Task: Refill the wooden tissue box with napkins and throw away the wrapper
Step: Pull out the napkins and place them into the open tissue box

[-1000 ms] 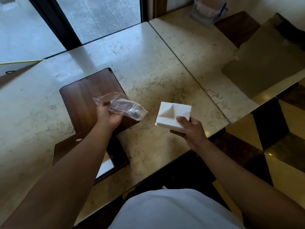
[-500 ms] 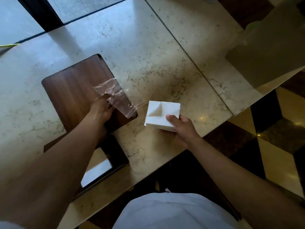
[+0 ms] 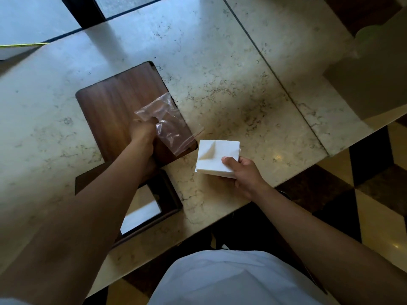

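Observation:
My left hand (image 3: 143, 137) grips a clear plastic wrapper (image 3: 169, 126), which lies flattened over the dark wooden lid (image 3: 112, 102) on the marble table. My right hand (image 3: 244, 172) holds a white stack of napkins (image 3: 217, 156) just above the table's near edge, right of the lid. Below my left forearm sits the open wooden tissue box (image 3: 169, 194), with something white showing inside; my arm hides most of it.
The marble table (image 3: 220, 73) meets a second marble top (image 3: 308, 51) along a seam on the right. A tan cardboard shape (image 3: 370, 84) rests at far right. A window frame lies beyond the far edge. Patterned floor shows at lower right.
My left hand has lowered the wrapper from the air onto the wooden lid, where it now lies flatter. The napkin stack stays in my right hand, near the table edge.

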The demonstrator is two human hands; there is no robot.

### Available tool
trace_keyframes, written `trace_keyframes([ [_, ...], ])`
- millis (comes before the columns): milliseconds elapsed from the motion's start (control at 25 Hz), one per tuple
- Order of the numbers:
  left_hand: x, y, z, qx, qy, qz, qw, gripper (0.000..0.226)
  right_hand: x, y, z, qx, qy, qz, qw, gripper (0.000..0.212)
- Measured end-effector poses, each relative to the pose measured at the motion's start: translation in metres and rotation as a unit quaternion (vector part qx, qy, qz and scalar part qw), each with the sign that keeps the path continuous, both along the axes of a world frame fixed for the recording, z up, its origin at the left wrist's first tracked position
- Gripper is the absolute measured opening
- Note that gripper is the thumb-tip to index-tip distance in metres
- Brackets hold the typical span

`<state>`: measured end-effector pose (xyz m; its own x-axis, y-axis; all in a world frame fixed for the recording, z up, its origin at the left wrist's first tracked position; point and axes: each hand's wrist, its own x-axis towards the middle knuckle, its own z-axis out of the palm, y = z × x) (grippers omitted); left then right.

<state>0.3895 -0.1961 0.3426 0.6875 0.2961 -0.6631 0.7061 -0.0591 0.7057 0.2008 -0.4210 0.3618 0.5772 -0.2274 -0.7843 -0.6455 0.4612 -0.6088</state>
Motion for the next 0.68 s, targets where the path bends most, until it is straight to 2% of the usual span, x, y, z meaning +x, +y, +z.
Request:
trace_keyframes([
  [80, -0.008, -0.002, 0.013, 0.115, -0.001, -0.023, 0.993, 0.051, 0.002, 0.003, 0.002, -0.008, -0.002, 0.021, 1.0, 0.028],
  [160, -0.025, -0.004, 0.022, 0.161, -0.041, -0.044, 0.985, 0.037, 0.004, 0.004, 0.006, -0.026, -0.017, 0.057, 0.998, 0.027],
  [240, -0.046, -0.003, 0.027, 0.104, -0.077, -0.095, 0.987, 0.02, 0.007, 0.008, 0.012, -0.016, -0.039, 0.085, 0.996, 0.028],
  [320, -0.067, -0.002, 0.037, -0.002, -0.083, -0.151, 0.985, 0.023, 0.01, 0.012, 0.021, -0.008, -0.06, 0.116, 0.991, 0.025],
  [520, -0.126, 0.013, 0.07, -0.168, -0.021, -0.187, 0.968, 0.059, 0.015, 0.033, 0.04, -0.006, -0.106, 0.193, 0.975, 0.024],
  [680, -0.171, 0.034, 0.074, -0.185, -0.047, -0.188, 0.963, 0.096, 0.012, 0.062, 0.051, -0.003, -0.114, 0.23, 0.967, 0.028],
])
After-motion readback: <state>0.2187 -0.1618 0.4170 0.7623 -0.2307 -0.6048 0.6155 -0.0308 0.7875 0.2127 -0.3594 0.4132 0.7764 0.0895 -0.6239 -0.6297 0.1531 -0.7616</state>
